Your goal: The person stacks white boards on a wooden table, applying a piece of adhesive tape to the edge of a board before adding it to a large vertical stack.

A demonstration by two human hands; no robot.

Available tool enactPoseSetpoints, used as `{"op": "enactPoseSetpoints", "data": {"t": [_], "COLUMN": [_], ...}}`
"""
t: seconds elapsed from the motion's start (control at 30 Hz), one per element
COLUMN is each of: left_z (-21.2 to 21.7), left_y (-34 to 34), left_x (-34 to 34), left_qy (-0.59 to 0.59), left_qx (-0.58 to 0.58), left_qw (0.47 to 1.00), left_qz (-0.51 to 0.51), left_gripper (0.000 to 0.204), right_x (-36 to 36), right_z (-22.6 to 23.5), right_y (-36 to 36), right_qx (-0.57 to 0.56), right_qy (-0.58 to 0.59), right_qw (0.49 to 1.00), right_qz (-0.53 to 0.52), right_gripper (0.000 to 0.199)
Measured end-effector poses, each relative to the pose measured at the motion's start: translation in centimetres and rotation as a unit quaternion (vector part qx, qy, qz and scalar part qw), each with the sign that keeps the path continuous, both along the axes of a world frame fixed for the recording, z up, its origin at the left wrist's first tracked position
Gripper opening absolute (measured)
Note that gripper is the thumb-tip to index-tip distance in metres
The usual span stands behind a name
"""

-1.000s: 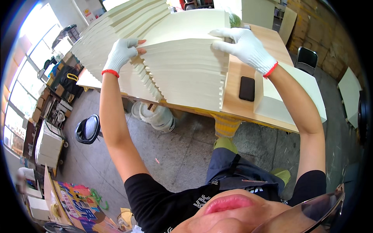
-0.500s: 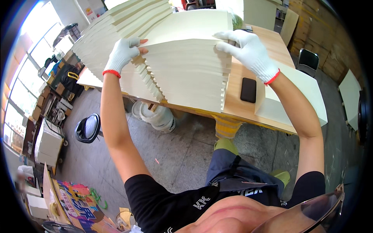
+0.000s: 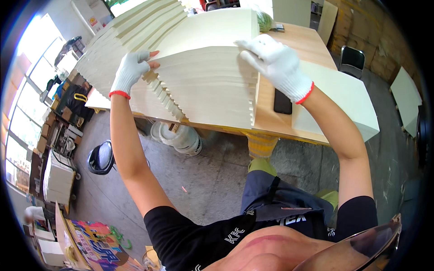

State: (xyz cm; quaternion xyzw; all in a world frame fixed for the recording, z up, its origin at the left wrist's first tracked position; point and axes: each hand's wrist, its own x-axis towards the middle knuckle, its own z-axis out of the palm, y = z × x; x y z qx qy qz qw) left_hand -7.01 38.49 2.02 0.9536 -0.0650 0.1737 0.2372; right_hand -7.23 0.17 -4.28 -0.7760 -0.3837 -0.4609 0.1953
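Observation:
A thick stack of off-white sheets [image 3: 203, 86] with notched side edges lies in front of me on a wooden-topped table [image 3: 307, 40]. My left hand [image 3: 130, 72], in a white knit glove with two bare fingertips, pinches the near left corner of the top layer. At the near right corner, my right hand [image 3: 273, 65], fully gloved, has its thumb below and its fingers above the top edge. How many sheets lie between the fingers cannot be made out. Beyond the left hand rises a taller pile of similar sheets [image 3: 149, 22], staggered in layers.
A dark phone [image 3: 283, 102] lies right of the stack, beside a white block of sheets [image 3: 334, 99]. Under the table stand whitish buckets [image 3: 183, 137]. A black stool [image 3: 101, 157] is at left, a black chair [image 3: 352, 59] at far right. A green round object [image 3: 264, 21] sits behind.
The view has shifted, so stack and table appear farther left. Both hands stay at the stack's near corners; the right hand has tilted slightly, its fingers more curled.

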Motion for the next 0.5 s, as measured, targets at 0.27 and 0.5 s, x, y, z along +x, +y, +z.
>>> {"op": "enactPoseSetpoints", "data": {"t": [0.27, 0.5], "left_z": [2.9, -0.9], "left_y": [-6.3, -25.5], "left_x": [-3.9, -7.2], "left_qy": [-0.071, -0.37], "left_qx": [0.316, 0.184], "left_qw": [0.922, 0.872], "left_qz": [0.211, -0.264], "left_gripper": [0.06, 0.042], "right_x": [-3.0, -4.5], "right_z": [-1.5, -11.8], "right_y": [-1.9, -19.1], "right_qx": [-0.042, 0.02], "right_qy": [-0.069, -0.081], "right_qw": [0.996, 0.977], "right_qz": [-0.028, -0.199], "right_gripper": [0.035, 0.035]}}
